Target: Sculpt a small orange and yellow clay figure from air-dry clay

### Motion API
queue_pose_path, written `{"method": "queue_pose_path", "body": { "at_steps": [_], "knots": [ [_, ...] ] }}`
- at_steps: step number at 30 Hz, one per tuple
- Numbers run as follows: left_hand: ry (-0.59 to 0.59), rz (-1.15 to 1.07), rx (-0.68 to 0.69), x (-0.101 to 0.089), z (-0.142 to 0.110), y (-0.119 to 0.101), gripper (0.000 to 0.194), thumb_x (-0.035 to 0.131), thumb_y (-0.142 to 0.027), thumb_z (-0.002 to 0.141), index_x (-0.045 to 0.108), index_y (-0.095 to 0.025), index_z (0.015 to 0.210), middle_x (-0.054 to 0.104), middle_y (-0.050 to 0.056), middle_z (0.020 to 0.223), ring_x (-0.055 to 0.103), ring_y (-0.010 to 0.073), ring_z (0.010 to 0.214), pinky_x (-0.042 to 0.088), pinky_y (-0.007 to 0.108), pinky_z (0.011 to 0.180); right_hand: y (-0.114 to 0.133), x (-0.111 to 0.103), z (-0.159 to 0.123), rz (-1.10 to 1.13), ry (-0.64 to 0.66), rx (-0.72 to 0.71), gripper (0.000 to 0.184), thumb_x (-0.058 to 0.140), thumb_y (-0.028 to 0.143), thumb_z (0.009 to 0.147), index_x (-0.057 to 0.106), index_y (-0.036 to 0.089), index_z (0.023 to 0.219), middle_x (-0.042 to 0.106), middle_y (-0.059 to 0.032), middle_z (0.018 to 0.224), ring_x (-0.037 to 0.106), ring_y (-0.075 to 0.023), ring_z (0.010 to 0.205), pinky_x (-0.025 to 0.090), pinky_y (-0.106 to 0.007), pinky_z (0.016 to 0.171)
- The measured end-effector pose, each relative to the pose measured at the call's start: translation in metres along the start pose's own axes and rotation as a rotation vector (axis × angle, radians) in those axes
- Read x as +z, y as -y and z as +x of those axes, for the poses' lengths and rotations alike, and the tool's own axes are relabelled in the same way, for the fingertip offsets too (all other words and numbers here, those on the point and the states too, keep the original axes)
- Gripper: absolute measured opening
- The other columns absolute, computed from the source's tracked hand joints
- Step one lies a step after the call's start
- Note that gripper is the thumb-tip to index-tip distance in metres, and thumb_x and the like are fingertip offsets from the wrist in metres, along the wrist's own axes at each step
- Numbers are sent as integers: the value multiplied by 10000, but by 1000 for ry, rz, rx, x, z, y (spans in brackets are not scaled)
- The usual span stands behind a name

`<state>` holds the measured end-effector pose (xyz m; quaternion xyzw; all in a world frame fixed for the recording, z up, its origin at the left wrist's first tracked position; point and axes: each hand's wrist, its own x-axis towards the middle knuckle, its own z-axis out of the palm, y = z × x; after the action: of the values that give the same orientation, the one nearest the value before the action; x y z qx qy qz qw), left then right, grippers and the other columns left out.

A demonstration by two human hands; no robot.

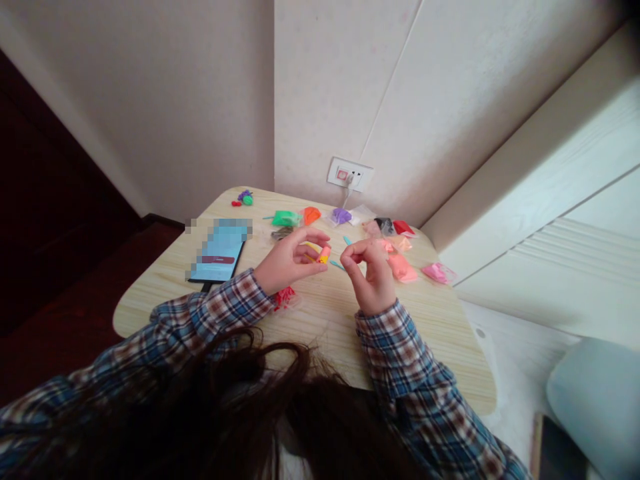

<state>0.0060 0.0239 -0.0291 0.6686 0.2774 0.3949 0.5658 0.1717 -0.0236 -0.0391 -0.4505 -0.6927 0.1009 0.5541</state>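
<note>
Over the middle of the table, my left hand (293,259) holds a small orange and yellow clay piece (324,255) between its thumb and fingers. To its right, apart from the piece, my right hand (371,272) is closed, with thumb and forefinger tips pinched together. Whatever lies in that pinch, if anything, is too small to make out. Between and behind the hands lie light-blue modelling tools (337,265). A bag of red clay (285,299) is partly hidden under my left wrist.
A tablet (220,257) lies on the wooden table (320,347) at left. Bags of green (286,218), orange (312,215), purple (342,215), peach (403,268) and pink clay (438,273) lie along the back and right. Small clay shapes (247,199) sit at the far left corner.
</note>
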Motion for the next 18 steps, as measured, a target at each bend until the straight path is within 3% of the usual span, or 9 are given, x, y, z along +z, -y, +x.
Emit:
{"method": "queue_pose_path", "body": {
  "at_steps": [7, 18],
  "knots": [
    [161, -48, 54, 1, -3, -1, 363, 726, -167, 637, 526, -156, 940, 577, 25, 873, 581, 115, 755, 473, 240, 672, 3, 6, -1, 107, 17, 41, 106, 522, 282, 830, 534, 200, 764, 496, 4, 712, 465, -129, 682, 394, -294, 630],
    [158, -115, 69, 1, -4, -5, 373, 758, -207, 617, 540, -160, 915, 572, 24, 868, 580, 114, 741, 488, 246, 669, 8, 5, -1, 100, 18, -1, 96, 521, 271, 828, 531, 200, 764, 503, 1, 722, 468, -130, 682, 406, -298, 639]
  ]
}}
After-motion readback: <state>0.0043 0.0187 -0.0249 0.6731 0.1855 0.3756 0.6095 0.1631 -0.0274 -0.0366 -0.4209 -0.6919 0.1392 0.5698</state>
